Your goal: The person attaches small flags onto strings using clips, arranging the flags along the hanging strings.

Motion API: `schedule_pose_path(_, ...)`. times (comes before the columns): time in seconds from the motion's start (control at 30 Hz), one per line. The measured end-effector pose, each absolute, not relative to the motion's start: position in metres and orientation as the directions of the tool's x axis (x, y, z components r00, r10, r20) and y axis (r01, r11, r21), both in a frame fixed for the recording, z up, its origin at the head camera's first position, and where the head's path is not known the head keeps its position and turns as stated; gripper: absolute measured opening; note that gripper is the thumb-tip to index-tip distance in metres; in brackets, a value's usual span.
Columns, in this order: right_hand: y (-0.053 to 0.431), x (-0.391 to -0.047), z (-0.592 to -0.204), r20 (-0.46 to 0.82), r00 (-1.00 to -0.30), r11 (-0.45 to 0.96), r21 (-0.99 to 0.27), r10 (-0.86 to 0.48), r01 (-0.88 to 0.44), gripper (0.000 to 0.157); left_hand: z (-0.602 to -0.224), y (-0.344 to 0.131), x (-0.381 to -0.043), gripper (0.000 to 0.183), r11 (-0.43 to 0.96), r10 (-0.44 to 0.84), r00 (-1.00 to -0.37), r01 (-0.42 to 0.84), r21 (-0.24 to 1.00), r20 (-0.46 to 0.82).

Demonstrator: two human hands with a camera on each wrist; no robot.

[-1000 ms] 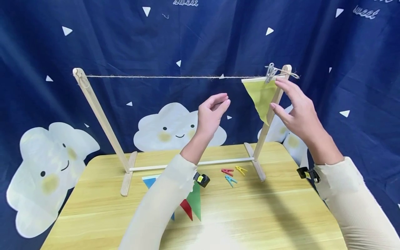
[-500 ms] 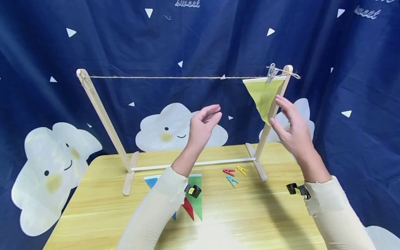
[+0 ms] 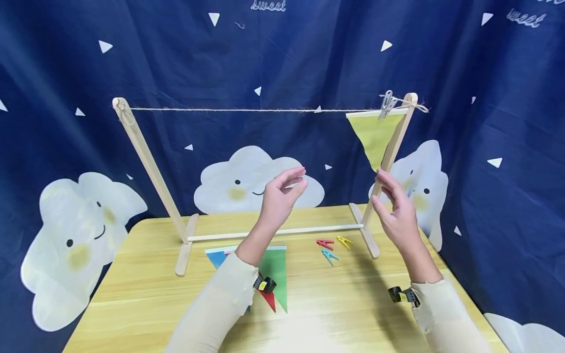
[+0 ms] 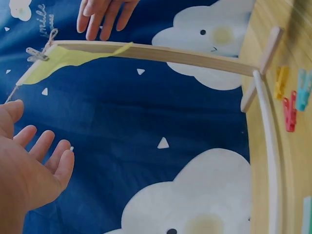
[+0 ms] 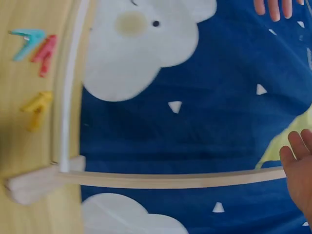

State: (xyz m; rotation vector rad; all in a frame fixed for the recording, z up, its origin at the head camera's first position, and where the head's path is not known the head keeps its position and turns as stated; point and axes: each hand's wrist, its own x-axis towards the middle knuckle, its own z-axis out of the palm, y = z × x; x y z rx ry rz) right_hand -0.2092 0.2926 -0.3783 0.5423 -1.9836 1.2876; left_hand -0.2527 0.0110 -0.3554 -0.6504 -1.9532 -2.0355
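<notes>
A yellow triangular pennant (image 3: 374, 137) hangs at the right end of the twine (image 3: 247, 110), held there by a grey clothespin (image 3: 387, 105). Just below the pennant's tip, in front of the right post, is my right hand (image 3: 397, 211), fingers loosely bent and holding nothing. My left hand (image 3: 280, 196) hovers over the middle of the frame with relaxed fingers, also holding nothing. In the left wrist view the left hand (image 4: 36, 170) shows its spread fingers, with the yellow pennant (image 4: 63, 63) beyond them.
The wooden frame (image 3: 150, 169) stands on the table (image 3: 132, 304). Red (image 3: 325, 244), yellow (image 3: 344, 242) and blue (image 3: 329, 256) clothespins lie near its right foot. Blue, red and green pennants (image 3: 277, 274) lie partly under my left forearm. A dark blue curtain (image 3: 309, 54) hangs behind.
Both hands have come down; the right has moved away from the pennant's top edge to below its tip, and the left has drifted down and left. The pennant stays hanging.
</notes>
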Motion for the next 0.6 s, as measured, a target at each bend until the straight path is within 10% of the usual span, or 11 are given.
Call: schedule_pose_path(0.6, 0.266, -0.195, -0.418, 0.631, -0.775, 0.473, -0.688, 0.016, -0.551, 0.051, -0.399, -0.012, -0.246, 0.041, 0.128, 0.169, -0.891, 0.443, 0.887, 0.421)
